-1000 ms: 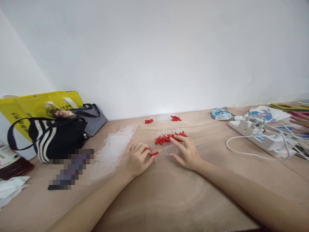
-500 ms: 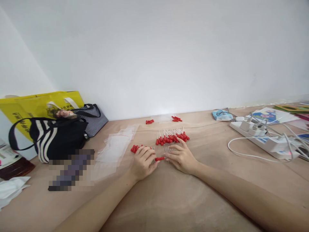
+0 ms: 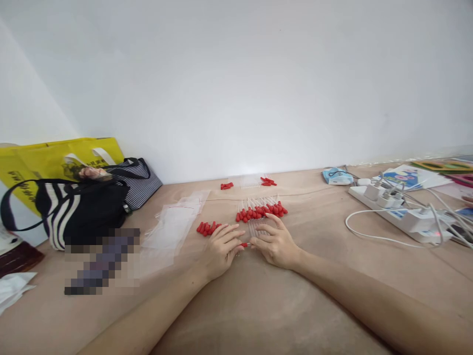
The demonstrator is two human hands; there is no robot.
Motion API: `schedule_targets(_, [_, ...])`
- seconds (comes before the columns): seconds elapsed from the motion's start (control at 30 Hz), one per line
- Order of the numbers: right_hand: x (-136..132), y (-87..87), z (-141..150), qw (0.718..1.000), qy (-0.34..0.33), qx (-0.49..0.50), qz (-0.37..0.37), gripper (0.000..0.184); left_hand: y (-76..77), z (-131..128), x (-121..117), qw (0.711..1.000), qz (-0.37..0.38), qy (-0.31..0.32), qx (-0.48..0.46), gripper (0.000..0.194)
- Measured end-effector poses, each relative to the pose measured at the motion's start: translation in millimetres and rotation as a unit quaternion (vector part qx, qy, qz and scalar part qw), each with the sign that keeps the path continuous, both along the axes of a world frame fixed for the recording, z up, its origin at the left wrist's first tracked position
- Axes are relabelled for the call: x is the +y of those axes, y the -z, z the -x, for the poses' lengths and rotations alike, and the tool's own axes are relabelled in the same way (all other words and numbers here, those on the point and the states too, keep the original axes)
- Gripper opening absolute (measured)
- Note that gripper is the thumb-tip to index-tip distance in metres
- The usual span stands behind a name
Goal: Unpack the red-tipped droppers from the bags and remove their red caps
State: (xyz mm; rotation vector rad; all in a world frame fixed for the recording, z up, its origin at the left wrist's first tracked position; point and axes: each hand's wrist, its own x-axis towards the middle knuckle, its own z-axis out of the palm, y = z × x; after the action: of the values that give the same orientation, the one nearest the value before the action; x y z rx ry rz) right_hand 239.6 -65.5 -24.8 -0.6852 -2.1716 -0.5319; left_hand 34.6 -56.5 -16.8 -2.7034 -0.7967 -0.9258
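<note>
Fingers of our left hand (image 3: 223,250) pinch small red rubbery bulb (image 3: 244,245); our right hand (image 3: 275,242) curls over thin clear tubes (image 3: 254,228).

Nothing fully legible from here. Yellow bag (image 3: 44,158): dark characters in 2 spots, 1 slanted column at the left side and 1 short line by the white handle; look Chinese, too small and blurred to read. Power strip (image 3: 391,212): blue patches on the white body, any wording unreadable. Printed sheet (image 3: 402,176) at the right: blue with a pink figure, any lettering too small to make out.
</note>
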Motion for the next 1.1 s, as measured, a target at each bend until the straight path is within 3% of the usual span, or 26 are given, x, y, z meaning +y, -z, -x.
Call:
schedule_targets(0.33, [-1.4,2.1,-6.3,1.000,0.001,0.006,0.019,0.018,0.0,4.3,-0.2,0.999,0.016,0.030,-0.021,0.021])
schedule_targets(0.5, [2.6,4.0,-28.0,0.992,0.101,0.055,0.047,0.021,-5.9,35.9,0.7,0.993,0.031,-0.059,-0.094,0.021])
schedule_targets(0.6, [4.0,6.1,-24.1,0.990,0.119,0.052,0.058,0.021,-7.6,46.6,3.4,0.985,0.021,-0.104,-0.139,0.020])
schedule_targets(0.73, [5.0,5.7,-10.3,0.985,0.121,0.041,0.119,0.028,-7.3,59.8,20.5,0.945,0.044,-0.255,-0.201,0.030])
schedule_targets(0.83, [7.7,1.4,-2.7,0.976,0.115,0.042,0.179,0.030,-7.1,74.1,36.0,0.908,0.119,-0.342,-0.213,0.035])
schedule_targets(0.97, [13.3,-4.7,14.3,0.963,0.142,0.039,0.224,0.021,-6.9,83.0,42.6,0.884,0.228,-0.352,-0.204,0.040])
schedule_targets(1.1, [15.5,-7.3,37.1,0.956,0.189,-0.010,0.224,0.016,-8.8,79.8,37.8,0.885,0.253,-0.345,-0.183,0.036])
